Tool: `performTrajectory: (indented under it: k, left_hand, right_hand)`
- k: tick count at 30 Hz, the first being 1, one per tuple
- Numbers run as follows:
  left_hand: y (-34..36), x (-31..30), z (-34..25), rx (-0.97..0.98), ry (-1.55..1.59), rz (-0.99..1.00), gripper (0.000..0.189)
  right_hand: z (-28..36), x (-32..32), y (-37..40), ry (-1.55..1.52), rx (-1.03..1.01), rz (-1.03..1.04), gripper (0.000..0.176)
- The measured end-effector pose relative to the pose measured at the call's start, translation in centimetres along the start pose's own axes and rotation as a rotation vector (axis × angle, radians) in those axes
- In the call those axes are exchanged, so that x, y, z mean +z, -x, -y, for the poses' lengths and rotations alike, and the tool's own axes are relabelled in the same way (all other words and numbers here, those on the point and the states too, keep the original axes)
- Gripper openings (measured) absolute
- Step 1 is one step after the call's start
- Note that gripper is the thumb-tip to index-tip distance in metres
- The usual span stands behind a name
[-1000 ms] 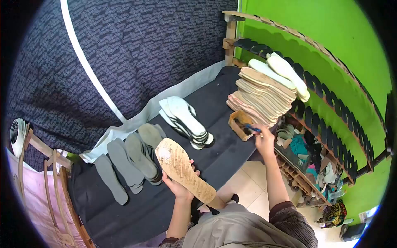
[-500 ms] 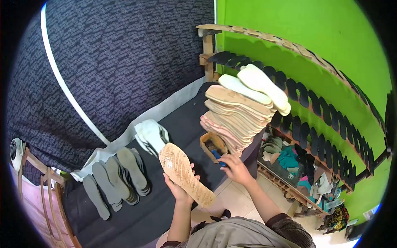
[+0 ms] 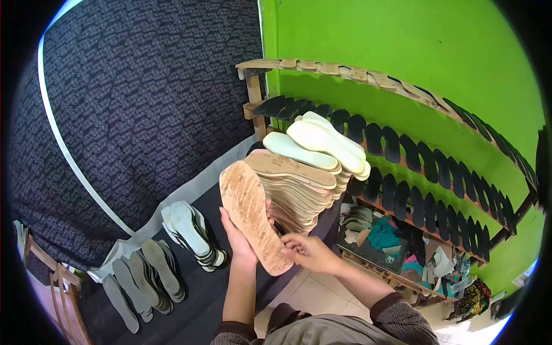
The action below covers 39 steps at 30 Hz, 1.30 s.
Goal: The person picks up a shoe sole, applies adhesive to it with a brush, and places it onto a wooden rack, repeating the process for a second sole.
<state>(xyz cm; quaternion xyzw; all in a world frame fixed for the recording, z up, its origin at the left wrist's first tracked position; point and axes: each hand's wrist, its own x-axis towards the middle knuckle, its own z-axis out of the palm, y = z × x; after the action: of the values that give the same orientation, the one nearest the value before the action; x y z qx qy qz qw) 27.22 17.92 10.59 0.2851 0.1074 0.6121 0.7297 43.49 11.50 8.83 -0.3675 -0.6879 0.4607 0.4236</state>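
Observation:
My left hand (image 3: 240,244) is closed around the edges of a tan insole (image 3: 247,210), its mottled, streaked face turned up towards me. The insole stands tilted over the bench, its wide end pointing away. At its narrow end, my right hand (image 3: 315,253) has curled fingers beside the edge; whatever is between them is hidden. Just behind the insole rises a tall stack of tan insoles (image 3: 296,198), topped with white insoles (image 3: 325,141). To the left lie overlapping white insoles (image 3: 187,230) and rows of grey insoles (image 3: 146,276).
Black cloth covers the bench (image 3: 215,296). On the right, a wooden rack (image 3: 253,95) carries rows of black soles (image 3: 408,150) against a green wall. Beneath it, a low shelf holds fabric scraps (image 3: 385,233). A dark patterned curtain (image 3: 149,103) hangs behind.
My right hand has moved from the small wooden box to the insole's narrow end. The blue tool it held no longer shows. The insole is raised more upright, and my view has shifted right.

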Motion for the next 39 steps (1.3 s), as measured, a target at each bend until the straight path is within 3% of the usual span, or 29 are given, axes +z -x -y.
performTrajectory:
  k: [2, 6, 7, 9, 13, 17, 25, 39]
  left_hand:
    - [-1.6, 0.8, -0.6, -0.038, -0.002, 0.024, 0.076]
    - [-3.5, 3.9, -0.7, 0.148, -0.207, 0.091, 0.047]
    - [-3.9, 4.4, -1.3, 0.145, -0.258, 0.125, 0.049]
    - [-5.7, 4.8, -1.4, 0.21, -0.327, 0.151, 0.052]
    - [-10.1, 5.8, -3.2, 0.262, -0.502, 0.116, 0.053]
    - [-17.3, 6.2, -4.6, 0.361, -0.666, 0.036, 0.047]
    - [-31.4, 5.2, -5.3, 0.342, -0.553, 0.086, 0.04]
    - [-45.7, 4.8, -5.2, 0.168, -0.608, 0.006, 0.035]
  right_hand:
    - [0.8, -1.2, -1.8, 0.01, 0.026, -0.038, 0.024]
    - [2.0, -3.5, -7.1, 0.024, -0.157, -0.261, 0.026]
    - [4.3, -4.3, -8.2, 0.08, -0.068, -0.293, 0.028]
    - [5.0, -6.1, -11.6, 0.092, -0.179, -0.326, 0.031]
    - [6.5, -9.4, -18.4, 0.204, -0.185, -0.382, 0.033]
    - [6.5, -12.1, -24.5, 0.09, -0.213, -0.377, 0.032]
    - [3.7, -16.4, -33.9, -0.414, -0.157, -0.409, 0.03]
    - [0.6, -21.8, -45.4, -0.588, -0.13, -0.692, 0.022]
